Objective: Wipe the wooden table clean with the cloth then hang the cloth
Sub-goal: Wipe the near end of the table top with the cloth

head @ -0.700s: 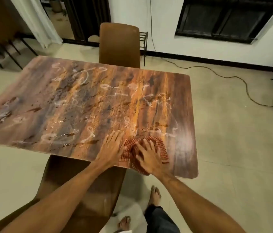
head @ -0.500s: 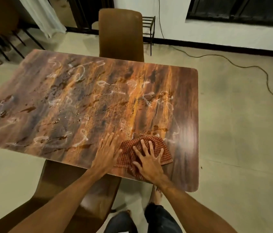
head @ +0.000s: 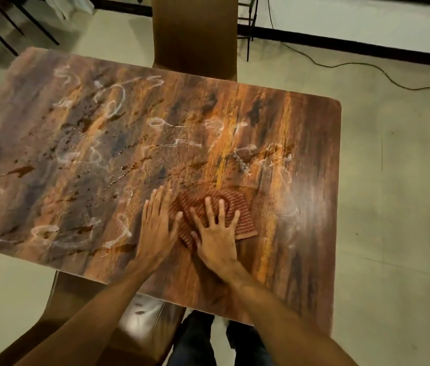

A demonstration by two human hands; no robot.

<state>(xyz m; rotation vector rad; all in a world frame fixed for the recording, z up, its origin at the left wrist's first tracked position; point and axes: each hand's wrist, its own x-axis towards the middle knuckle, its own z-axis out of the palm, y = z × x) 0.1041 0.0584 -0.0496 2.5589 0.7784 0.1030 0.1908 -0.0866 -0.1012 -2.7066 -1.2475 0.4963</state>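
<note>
Right hand lay flat, fingers spread, on the checked cloth at the wooden table's five o'clock; left hand flat beside it. White smears remained from nine to twelve o'clock, so wiping seemed barely begun.

Brown chair on pale floor, cable trailing.

Cloth partly hidden under right hand; table left end cropped; far chair top cropped.
</note>
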